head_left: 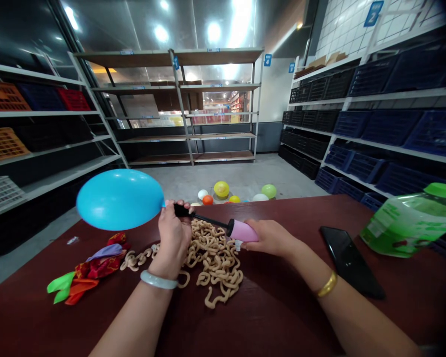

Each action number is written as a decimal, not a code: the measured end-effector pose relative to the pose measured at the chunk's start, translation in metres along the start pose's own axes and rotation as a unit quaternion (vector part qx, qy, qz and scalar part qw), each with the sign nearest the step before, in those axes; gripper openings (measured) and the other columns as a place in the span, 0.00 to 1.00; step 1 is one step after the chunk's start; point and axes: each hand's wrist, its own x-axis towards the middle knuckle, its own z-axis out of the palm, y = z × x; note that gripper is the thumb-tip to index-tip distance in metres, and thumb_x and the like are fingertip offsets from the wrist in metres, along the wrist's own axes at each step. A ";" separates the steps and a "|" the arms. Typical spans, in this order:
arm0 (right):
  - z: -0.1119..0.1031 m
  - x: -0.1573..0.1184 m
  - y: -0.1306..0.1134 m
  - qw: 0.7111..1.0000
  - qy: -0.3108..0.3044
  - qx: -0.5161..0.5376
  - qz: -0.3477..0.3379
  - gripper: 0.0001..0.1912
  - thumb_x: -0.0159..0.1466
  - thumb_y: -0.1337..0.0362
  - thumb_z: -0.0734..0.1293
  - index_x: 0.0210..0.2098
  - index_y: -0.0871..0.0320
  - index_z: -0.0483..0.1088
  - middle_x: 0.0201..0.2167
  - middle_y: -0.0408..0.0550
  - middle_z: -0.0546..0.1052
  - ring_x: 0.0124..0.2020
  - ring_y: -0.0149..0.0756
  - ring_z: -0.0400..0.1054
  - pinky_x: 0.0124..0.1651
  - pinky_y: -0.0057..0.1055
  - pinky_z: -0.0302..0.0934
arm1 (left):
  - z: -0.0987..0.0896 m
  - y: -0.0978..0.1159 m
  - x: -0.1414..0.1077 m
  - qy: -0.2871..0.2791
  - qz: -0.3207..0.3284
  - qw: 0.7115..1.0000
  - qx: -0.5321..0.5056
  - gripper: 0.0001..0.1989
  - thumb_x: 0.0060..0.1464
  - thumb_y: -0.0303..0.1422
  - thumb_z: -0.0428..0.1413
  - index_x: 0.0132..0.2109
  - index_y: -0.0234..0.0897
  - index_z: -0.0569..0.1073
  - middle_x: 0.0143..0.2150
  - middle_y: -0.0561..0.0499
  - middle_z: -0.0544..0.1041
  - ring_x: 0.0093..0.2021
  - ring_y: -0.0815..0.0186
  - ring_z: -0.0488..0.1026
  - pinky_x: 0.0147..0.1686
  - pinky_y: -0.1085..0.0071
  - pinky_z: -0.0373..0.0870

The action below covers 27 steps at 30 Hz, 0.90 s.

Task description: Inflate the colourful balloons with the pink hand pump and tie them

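A large blue balloon (121,199), filled with air, sticks out to the left of my left hand (174,230). That hand is closed around the balloon's neck and the black nozzle end of a hand pump (241,231). My right hand (269,238) grips the pump's pink body, and a length of black rod shows between the two hands. Beneath them lies a heap of curly tan snack pieces (215,258). Left of the heap are limp uninflated balloons (61,286) in green and orange, beside red patterned cloth or wrappers (100,265).
The dark red table (282,307) holds a black phone (351,260) and a green-capped bottle (411,220) at the right. Several inflated balloons (221,189) lie on the floor beyond. Shelves (186,114) with crates (390,124) line the room.
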 end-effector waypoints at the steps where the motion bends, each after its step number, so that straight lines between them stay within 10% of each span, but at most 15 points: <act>1: 0.000 0.000 -0.002 1.000 0.003 -0.002 0.000 0.26 0.62 0.43 0.67 0.50 0.55 0.69 0.43 0.53 0.80 0.42 0.50 0.74 0.38 0.34 0.57 | 0.003 -0.006 -0.007 -0.008 -0.012 1.000 0.000 0.11 0.56 0.32 0.61 0.35 0.38 0.64 0.28 0.54 0.69 0.28 0.68 0.69 0.29 0.71 0.67; 11: 0.004 0.000 -0.023 0.998 0.014 0.054 0.005 0.30 0.61 0.43 0.68 0.55 0.55 0.68 0.46 0.53 0.79 0.45 0.51 0.74 0.39 0.35 0.59 | 0.019 -0.039 -0.061 -0.071 -0.060 0.996 -0.003 0.14 0.53 0.35 0.64 0.36 0.39 0.65 0.30 0.54 0.69 0.29 0.69 0.69 0.28 0.71 0.67; 27: 0.004 0.003 0.000 0.997 -0.038 0.070 0.016 0.30 0.60 0.40 0.67 0.54 0.52 0.70 0.47 0.52 0.79 0.45 0.50 0.73 0.40 0.35 0.58 | -0.013 0.018 0.024 0.025 -0.012 1.000 0.010 0.09 0.59 0.30 0.57 0.34 0.38 0.63 0.26 0.54 0.68 0.25 0.68 0.69 0.26 0.71 0.65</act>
